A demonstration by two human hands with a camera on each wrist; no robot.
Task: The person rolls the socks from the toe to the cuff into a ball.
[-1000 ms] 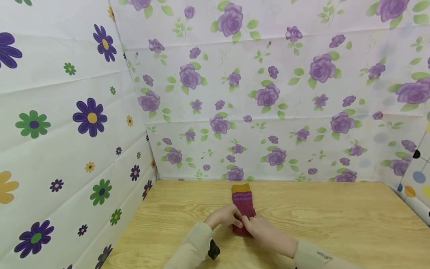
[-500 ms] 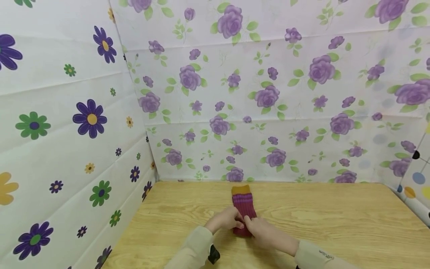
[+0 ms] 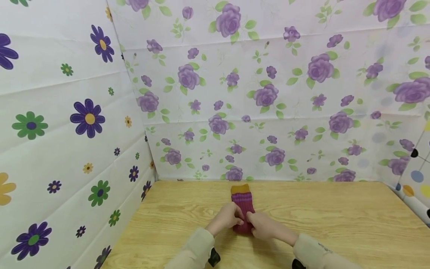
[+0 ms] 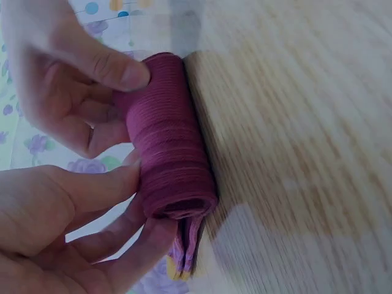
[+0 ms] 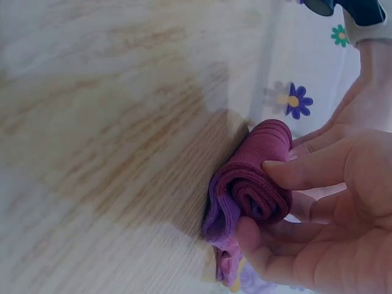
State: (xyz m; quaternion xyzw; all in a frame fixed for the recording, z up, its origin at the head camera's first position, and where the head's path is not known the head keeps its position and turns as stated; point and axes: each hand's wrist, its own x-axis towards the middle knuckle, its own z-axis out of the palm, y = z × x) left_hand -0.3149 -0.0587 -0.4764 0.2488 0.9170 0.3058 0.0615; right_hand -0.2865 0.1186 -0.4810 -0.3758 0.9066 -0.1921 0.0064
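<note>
The part-rolled maroon sock [image 3: 243, 206] reaches near the far edge of the tabletop [image 3: 322, 213], which runs wide either side, left hand [image 3: 228, 216] and right hand [image 3: 264, 225] each narrowly pinching one roll end

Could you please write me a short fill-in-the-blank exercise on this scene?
1. The part of the sock between the left hand and right hand is ____ up, not flat.
2. Its yellow end points ____ the hands.
3. The flowers on the back wall are ____.

Missing words: rolled; away from; purple.
</note>
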